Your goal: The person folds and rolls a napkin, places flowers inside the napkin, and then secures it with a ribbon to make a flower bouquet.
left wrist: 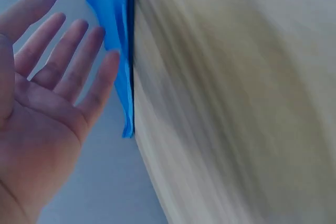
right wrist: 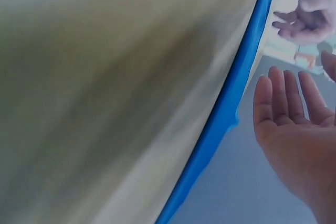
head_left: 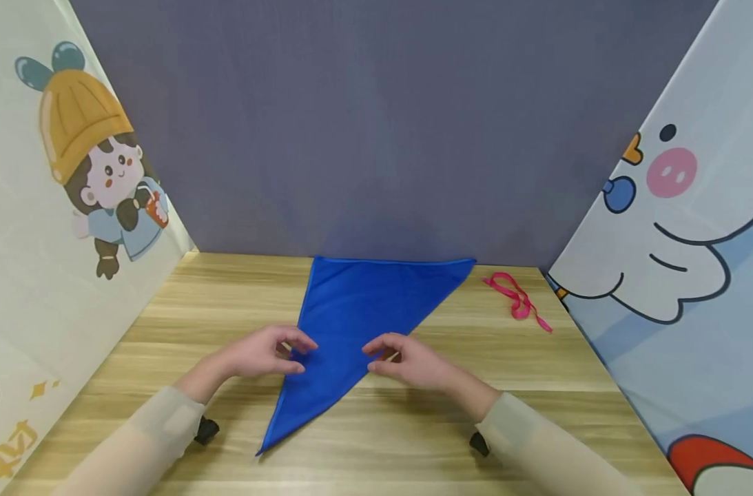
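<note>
A blue triangular cloth (head_left: 357, 303) lies spread on the wood-grain table, one edge along the back wall and one corner pointing toward the person. Over its left edge hovers the left hand (head_left: 271, 351), fingers relaxed and slightly bent, holding nothing. The right hand (head_left: 410, 359) is over the cloth's slanting right edge, likewise loosely bent and without anything in it. In the left wrist view the left palm (left wrist: 47, 98) faces the camera, fingers apart beside the blue cloth (left wrist: 113, 14). The right wrist view has the right hand (right wrist: 294, 124) with extended fingers near the cloth (right wrist: 226, 108).
A pink ribbon (head_left: 517, 300) lies loosely looped on the table (head_left: 587, 413) at the back right. A grey wall (head_left: 376, 124) stands behind. Printed panels flank both sides, with a cartoon child (head_left: 112, 165) on the left and a white cartoon bird (head_left: 680, 227) on the right.
</note>
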The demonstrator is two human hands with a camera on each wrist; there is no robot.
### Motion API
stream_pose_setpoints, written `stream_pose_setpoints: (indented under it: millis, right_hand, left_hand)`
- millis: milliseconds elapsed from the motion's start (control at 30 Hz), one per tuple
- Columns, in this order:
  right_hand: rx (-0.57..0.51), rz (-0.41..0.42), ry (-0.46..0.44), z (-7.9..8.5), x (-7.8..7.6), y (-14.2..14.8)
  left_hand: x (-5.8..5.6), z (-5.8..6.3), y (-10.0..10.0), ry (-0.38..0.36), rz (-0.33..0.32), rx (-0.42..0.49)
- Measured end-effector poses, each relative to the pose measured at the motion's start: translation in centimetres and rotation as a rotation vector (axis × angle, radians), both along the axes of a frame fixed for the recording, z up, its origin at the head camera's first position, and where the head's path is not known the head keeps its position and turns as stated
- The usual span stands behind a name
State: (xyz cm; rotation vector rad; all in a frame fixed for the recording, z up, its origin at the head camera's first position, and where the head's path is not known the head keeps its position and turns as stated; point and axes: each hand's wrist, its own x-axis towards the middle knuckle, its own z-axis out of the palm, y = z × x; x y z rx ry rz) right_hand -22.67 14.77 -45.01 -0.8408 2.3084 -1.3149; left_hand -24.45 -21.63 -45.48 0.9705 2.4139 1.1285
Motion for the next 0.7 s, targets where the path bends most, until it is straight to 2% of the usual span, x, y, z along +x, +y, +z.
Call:
stream_pose_setpoints:
  millis: [133, 300, 467, 700]
  right_hand:
    - [0.015, 0.040, -0.034, -0.5, 1.4, -1.5]
    - [0.037, 0.083, -0.078, -0.6, 2.4, -3.9]
    - [0.048, 0.117, -0.128, -0.1, 2.8, -6.7]
    - [0.143, 0.160, -0.104, -1.0, 2.8, -9.6]
  left_hand:
    - [0.9, -0.2, -1.2, -0.091, -0.019, 0.015]
    - [1.8, -0.4, -2.3, -0.188, -0.048, 0.033]
    - [2.0, -0.6, -3.0, -0.242, -0.077, 0.053]
    - [2.1, -1.1, -3.1, -0.290, -0.119, 0.034]
